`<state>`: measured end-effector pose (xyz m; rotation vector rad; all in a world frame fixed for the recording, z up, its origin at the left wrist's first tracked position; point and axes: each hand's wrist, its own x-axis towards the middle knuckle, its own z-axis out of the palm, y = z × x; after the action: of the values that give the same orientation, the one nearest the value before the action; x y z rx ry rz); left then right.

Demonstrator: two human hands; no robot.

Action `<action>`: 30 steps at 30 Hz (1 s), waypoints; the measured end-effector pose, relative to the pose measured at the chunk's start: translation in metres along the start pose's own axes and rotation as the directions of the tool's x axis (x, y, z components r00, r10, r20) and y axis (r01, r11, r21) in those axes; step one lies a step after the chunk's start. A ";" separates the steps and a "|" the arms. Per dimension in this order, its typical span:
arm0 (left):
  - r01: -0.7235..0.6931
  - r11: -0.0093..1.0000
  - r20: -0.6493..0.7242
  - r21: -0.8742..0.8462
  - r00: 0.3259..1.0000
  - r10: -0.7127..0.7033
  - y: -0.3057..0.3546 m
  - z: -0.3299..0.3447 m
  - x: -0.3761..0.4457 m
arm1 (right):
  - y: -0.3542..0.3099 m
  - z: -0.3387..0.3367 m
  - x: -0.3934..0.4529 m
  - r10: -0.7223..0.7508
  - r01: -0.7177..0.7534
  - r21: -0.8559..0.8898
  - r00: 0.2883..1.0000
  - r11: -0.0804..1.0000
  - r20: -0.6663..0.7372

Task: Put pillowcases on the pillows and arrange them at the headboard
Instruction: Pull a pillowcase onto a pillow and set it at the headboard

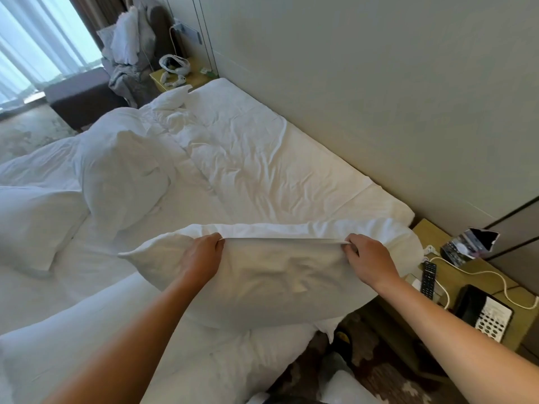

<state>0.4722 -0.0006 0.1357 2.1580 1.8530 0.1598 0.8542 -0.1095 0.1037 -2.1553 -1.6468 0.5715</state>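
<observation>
- The left hand (pixel 202 259) has its fingers curled, pinching the top hem of a white pillowcase (pixel 280 275) just left of the frame's centre.
- The right hand (pixel 369 262) pinches the same hem with curled fingers, right of centre; the hem is stretched taut in a straight line between the two hands.
- The pillowcase hangs below the hem over a pillow (pixel 335 228), whose bare white edge shows above and behind the hem, reaching toward the right edge of the bed.
- Both forearms enter from the bottom of the frame, bare.
- A plump pillow (pixel 122 176) lies at centre left on the bed, and another pillow (pixel 32 223) lies at the left edge, touching it.
- The wrinkled white sheet (pixel 262 158) covers the mattress, which runs along the pale headboard wall (pixel 379 83) in the upper right.
- A bedside table (pixel 478 275) at lower right carries a black telephone (pixel 484 312), a remote control (pixel 428 277) and a white cable (pixel 481 272).
- A far bedside table (pixel 189 78) at upper centre holds a white headset (pixel 174 64).
- An armchair (pixel 131 51) piled with white linen sits in the upper left, beside the curtained window (pixel 38 45).
</observation>
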 end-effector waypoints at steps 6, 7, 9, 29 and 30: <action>-0.028 0.999 -0.030 -0.017 0.999 0.028 0.000 0.001 0.006 | -0.011 -0.007 -0.015 0.046 -0.040 0.052 0.993 0.998 -0.110; -0.036 0.999 -0.046 -0.021 0.998 0.035 0.001 -0.002 0.007 | -0.014 -0.010 -0.015 0.056 -0.049 0.062 0.991 0.997 -0.121; -0.052 0.998 -0.077 -0.027 0.996 0.050 0.005 -0.011 0.008 | -0.019 -0.018 -0.012 0.062 -0.051 0.078 0.986 0.996 -0.155; -0.250 0.964 -0.378 -0.094 0.905 0.197 0.243 -0.094 0.108 | 0.074 -0.220 0.049 -0.017 0.158 0.225 0.851 0.961 -0.525; -0.265 0.958 -0.376 -0.104 0.903 0.209 0.261 -0.090 0.116 | 0.086 -0.229 0.049 -0.003 0.151 0.232 0.844 0.961 -0.536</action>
<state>0.7148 0.0928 0.2846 2.3587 1.6710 0.7758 1.0558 -0.0933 0.2492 -1.8195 -1.2593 0.1297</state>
